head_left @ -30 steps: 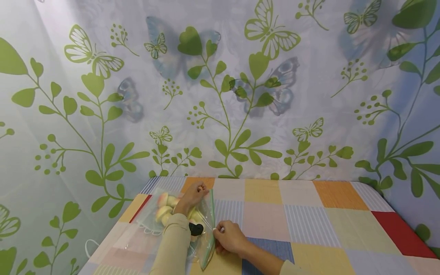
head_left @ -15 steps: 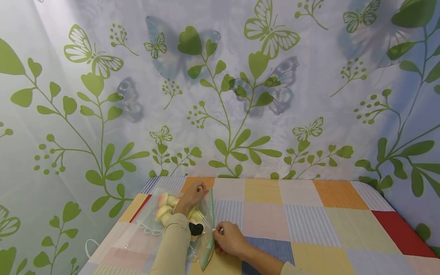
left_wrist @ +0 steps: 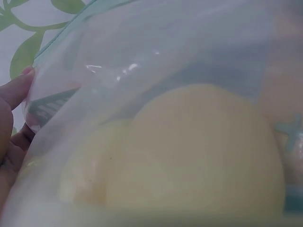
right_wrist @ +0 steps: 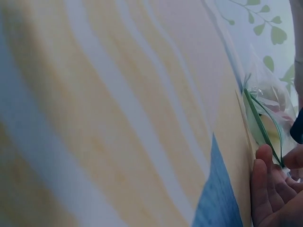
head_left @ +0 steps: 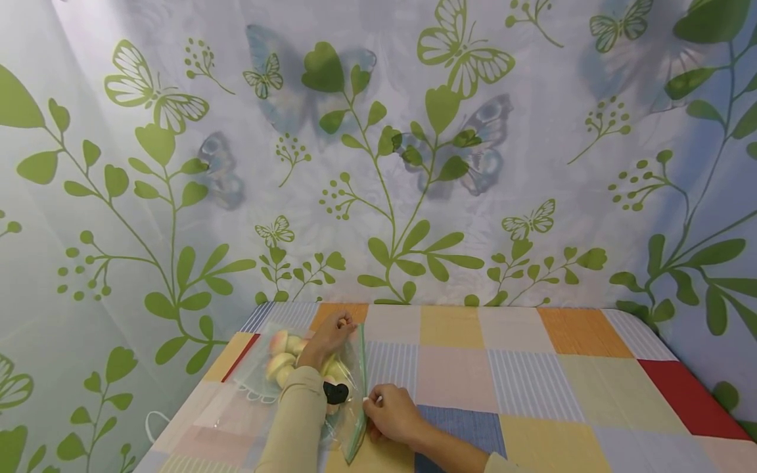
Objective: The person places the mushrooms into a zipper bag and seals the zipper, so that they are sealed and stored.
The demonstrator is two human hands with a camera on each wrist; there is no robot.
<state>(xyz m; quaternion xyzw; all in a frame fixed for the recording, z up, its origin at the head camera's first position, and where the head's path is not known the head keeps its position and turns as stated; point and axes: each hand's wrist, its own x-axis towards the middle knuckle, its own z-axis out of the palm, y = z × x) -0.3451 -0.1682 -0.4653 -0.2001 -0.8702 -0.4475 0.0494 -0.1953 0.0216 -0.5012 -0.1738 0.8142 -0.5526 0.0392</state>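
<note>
A clear zip bag lies on the patchwork cloth, with a green seal along its right side. Inside are several rounded cream-yellow pieces tinged pink; their kind is unclear. Across the bag reaches my left hand, pinching the far end of its seal edge. In the left wrist view, thumb and finger grip the plastic beside a pale dome. My right hand pinches the seal lower down, where a small white tip shows. The right wrist view has that hand at the green seal.
A patchwork cloth covers the table, which backs onto a leaf-and-butterfly curtain. A white loop of cord hangs off the left edge. A black device is at my left wrist.
My right hand has slid very slightly toward me along the seal. The left hand keeps its grip on the far end, and the bag lies nearly as before.
</note>
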